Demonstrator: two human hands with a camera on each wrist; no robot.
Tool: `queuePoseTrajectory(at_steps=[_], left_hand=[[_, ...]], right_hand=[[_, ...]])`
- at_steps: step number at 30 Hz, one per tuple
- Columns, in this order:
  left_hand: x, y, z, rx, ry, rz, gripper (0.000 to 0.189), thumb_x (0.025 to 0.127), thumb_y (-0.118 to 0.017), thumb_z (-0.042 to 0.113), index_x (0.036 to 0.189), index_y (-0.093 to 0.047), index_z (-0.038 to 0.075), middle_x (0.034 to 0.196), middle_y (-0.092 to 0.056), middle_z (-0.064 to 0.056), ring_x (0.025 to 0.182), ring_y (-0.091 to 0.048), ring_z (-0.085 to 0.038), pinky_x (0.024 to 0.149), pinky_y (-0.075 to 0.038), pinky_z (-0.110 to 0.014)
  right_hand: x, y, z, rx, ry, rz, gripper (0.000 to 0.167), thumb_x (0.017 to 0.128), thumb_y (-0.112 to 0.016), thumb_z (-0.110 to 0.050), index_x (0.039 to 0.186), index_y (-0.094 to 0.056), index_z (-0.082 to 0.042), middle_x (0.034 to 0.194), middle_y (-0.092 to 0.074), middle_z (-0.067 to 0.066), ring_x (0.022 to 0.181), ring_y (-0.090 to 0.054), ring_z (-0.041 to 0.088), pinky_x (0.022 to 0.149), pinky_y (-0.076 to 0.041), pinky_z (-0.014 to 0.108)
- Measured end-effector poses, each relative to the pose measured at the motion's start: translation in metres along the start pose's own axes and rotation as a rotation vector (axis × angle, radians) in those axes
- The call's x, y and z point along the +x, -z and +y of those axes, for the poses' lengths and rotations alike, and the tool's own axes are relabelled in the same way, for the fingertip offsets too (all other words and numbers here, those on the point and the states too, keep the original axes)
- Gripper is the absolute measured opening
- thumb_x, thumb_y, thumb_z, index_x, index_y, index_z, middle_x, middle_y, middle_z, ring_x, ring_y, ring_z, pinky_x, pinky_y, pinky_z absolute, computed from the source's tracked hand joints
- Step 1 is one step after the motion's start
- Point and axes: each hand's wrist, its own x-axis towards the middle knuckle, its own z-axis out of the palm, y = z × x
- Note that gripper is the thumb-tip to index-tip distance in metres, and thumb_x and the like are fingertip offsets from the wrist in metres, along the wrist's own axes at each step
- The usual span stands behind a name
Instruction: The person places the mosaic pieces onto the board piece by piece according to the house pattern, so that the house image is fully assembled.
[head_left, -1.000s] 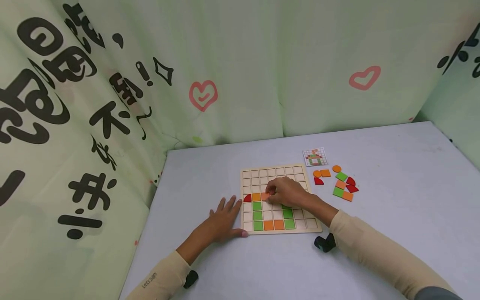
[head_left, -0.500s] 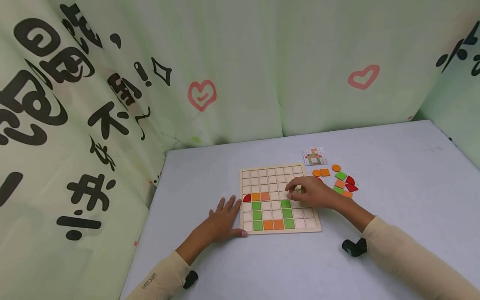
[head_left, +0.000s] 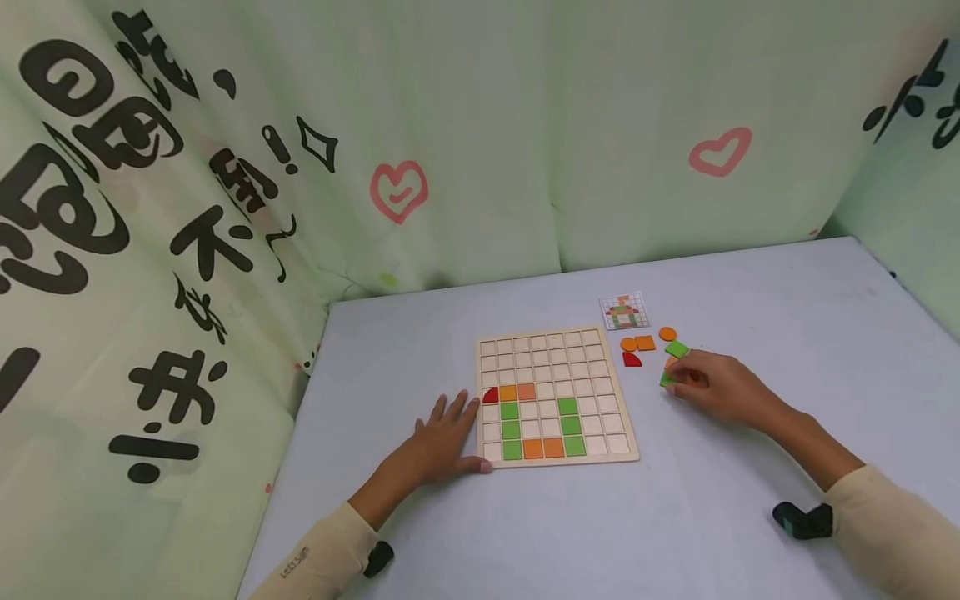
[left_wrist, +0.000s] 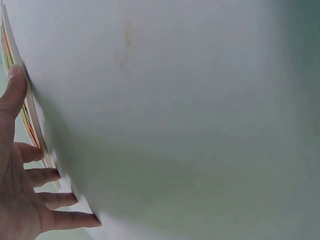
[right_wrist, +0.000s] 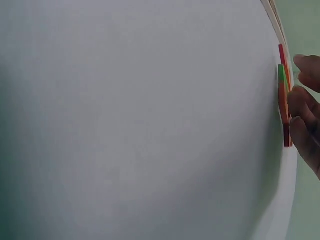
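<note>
Showing its full grid only in head view: board [head_left: 546, 390]

A plain whitish-lavender table [head_left: 375, 358] spans the lower frame, bearing a square, pale wooden grid board [head_left: 592, 407] at lower centre; right of centre, a small printed card [head_left: 624, 311] and flat orange, red and green pieces [head_left: 645, 342].

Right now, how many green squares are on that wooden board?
6. On the board, three green squares run down the second column from the left, and three matching squares run down the fifth. None there is hidden.
</note>
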Motion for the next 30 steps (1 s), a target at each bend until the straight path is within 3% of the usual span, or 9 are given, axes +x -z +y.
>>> queuePoseTrajectory(at_steps=[9,22,30], left_hand=[[-0.002,0.002,-0.001,-0.019,-0.01,0.002,0.104,0.083,-0.068,0.067,0.162,-0.021,0.017,0.168,-0.018,-0.013,0.152,-0.018,-0.047,0.106,-0.034,-0.073],[-0.001,0.0,0.002,0.003,0.003,0.002,0.105,0.082,-0.068,0.067,0.162,-0.021,0.018,0.168,-0.018,-0.011,0.152,-0.018,-0.045,0.106,-0.034,-0.072],[-0.001,-0.001,0.0,-0.007,-0.014,0.02,0.105,0.082,-0.068,0.068,0.161,-0.023,0.016,0.167,-0.021,-0.013,0.152,-0.019,-0.047,0.105,-0.035,-0.072]], right_hand=[[-0.011,0.003,0.015,-0.05,-0.083,0.012,0.029,0.085,-0.08,-0.015,0.109,-0.074,-0.002,0.095,-0.068,0.009,0.079,-0.053,0.019,0.06,-0.042,0.023],[-0.015,0.003,0.012,-0.015,-0.107,0.009,0.037,0.084,-0.081,-0.015,0.116,-0.072,0.001,0.094,-0.067,0.009,0.079,-0.051,0.019,0.058,-0.04,0.023],[-0.016,0.005,0.01,0.021,-0.125,-0.046,0.037,0.087,-0.077,-0.011,0.12,-0.068,0.002,0.094,-0.066,0.01,0.072,-0.048,0.017,0.055,-0.038,0.023]])
